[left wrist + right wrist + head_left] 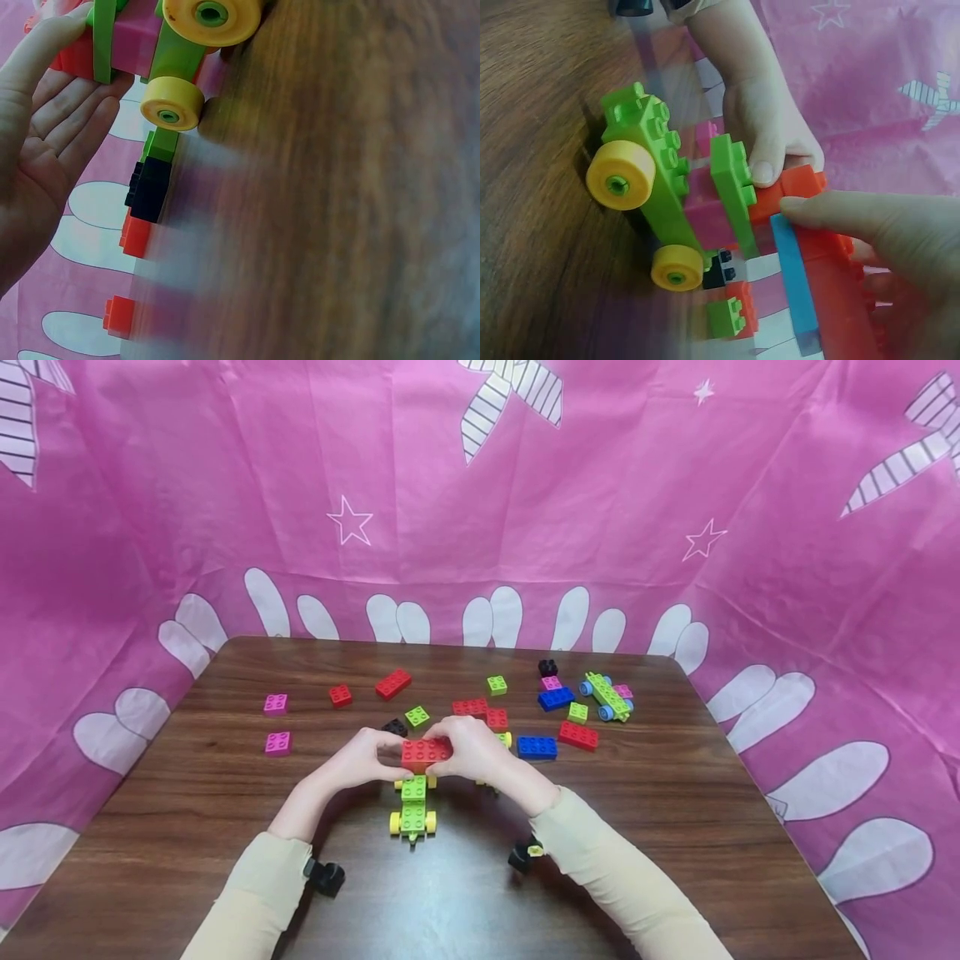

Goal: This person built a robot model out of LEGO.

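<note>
A lime-green wheeled base (413,818) with yellow wheels stands on the table before me, a pink brick (706,206) and a lime-green brick (731,187) stacked on it. Over this stack sits a red brick (426,753). My left hand (367,758) pinches its left end, the thumb on the near side and fingers behind. From the other side my right hand (472,752) grips the red brick, its thumb (810,208) on the near face. A blue piece (796,281) shows beside red below that thumb in the right wrist view.
Behind my right hand, yellow wheels (506,740) of another vehicle show, partly hidden. Blue bricks (537,747), a red brick (578,735) and a green base with blue wheels (607,697) lie to the right. Pink bricks (278,743) lie left; red, green and black bricks spread behind.
</note>
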